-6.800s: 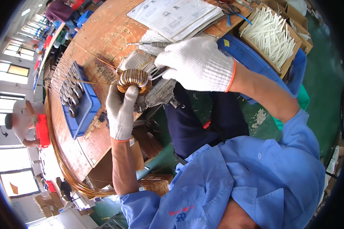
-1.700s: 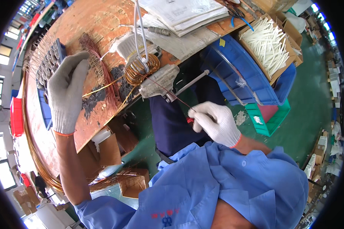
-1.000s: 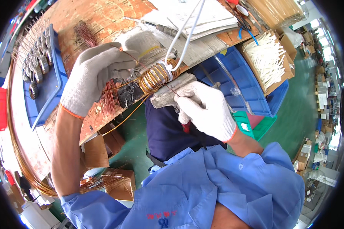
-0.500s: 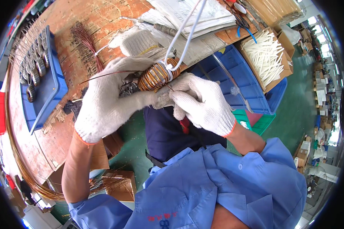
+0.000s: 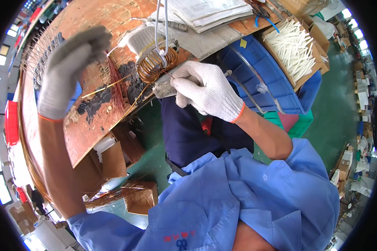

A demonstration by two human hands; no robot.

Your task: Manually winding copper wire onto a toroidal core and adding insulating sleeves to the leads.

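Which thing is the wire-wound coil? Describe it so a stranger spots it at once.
Find the wooden table, then the paper stack high in the view. Below and left of that, near the table's edge, is the golden-brown coil. Unlike the reddish wire bundle beside it, it is rounded, with a white loop rising from it.

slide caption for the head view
Gloved right hand pinches a thin wire at a copper-coloured coil, the left hand blurred above the bench.
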